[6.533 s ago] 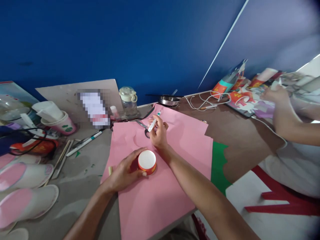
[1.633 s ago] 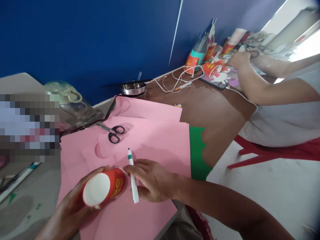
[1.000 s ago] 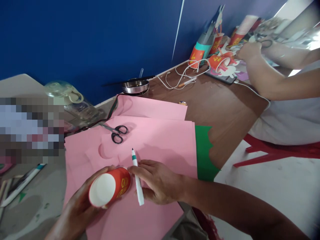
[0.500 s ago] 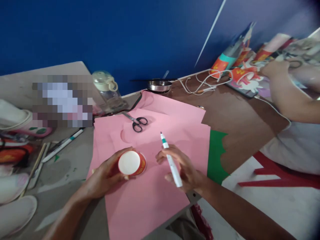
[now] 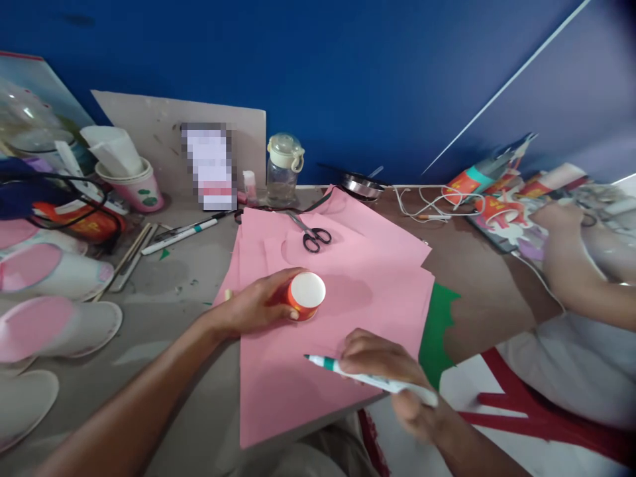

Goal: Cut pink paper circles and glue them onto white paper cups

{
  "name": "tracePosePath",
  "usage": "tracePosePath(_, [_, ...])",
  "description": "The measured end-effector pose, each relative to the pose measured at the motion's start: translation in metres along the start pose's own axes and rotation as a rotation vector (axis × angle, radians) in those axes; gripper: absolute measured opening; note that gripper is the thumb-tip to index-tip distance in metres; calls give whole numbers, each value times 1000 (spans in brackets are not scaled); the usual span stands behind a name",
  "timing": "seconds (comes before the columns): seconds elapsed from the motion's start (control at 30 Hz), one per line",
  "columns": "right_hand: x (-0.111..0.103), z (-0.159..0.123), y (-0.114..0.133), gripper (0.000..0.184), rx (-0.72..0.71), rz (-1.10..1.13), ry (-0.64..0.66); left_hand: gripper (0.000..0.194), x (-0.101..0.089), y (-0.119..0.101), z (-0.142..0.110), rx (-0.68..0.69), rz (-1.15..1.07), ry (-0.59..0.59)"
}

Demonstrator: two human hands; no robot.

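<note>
My left hand (image 5: 263,301) wraps around a red paper cup (image 5: 304,309) with a white inside, its mouth facing up, over the pink paper (image 5: 288,384). In my right hand (image 5: 385,364) is a white marker (image 5: 368,379) with a green band. The marker's dark tip points left, below the cup and apart from it. Behind the cup, black-handled scissors (image 5: 314,238) lie on the sheets, beside a curved cut edge in the paper.
Green paper (image 5: 440,331) shows under the pink sheets at right. Left are another marker (image 5: 179,236), several paper cups (image 5: 64,324) and a pink cup (image 5: 144,189). A clear bottle (image 5: 283,172), pixelated phone (image 5: 211,169) and metal bowl (image 5: 360,187) stand behind. A co-worker's arm (image 5: 571,265) is at right.
My right hand has turned the marker from steep to nearly level, tip now leftward, and come nearer to me. The left hand still holds the cup. The view has swung left.
</note>
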State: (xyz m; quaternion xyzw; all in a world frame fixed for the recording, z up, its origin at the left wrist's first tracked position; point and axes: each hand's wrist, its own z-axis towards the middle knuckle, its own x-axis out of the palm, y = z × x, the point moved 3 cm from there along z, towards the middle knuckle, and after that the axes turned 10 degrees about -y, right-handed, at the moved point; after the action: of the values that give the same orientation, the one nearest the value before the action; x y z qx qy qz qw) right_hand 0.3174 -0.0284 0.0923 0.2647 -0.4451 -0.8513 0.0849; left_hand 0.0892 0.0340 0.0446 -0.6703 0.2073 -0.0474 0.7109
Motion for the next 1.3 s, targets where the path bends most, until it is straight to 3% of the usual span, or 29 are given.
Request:
tracePosePath(0.1, [23,12,0,44,-83,-36,45,67,0,-1,0,36,24,-4])
tracePosePath(0.23, [47,17,-1,31,-219,-298,40,66,0,0,-1,70,-5,-12])
tracePosePath(0.37, [59,17,-4,25,-223,-419,45,66,1,4,-2,68,-60,-12])
tracePosePath(0.8, [72,24,-17,19,-220,-583,15,64,0,2,-1,104,-59,-16])
tracePosePath(1.3, [65,15,-12,19,-121,-597,78,65,0,3,-2,74,-25,-16])
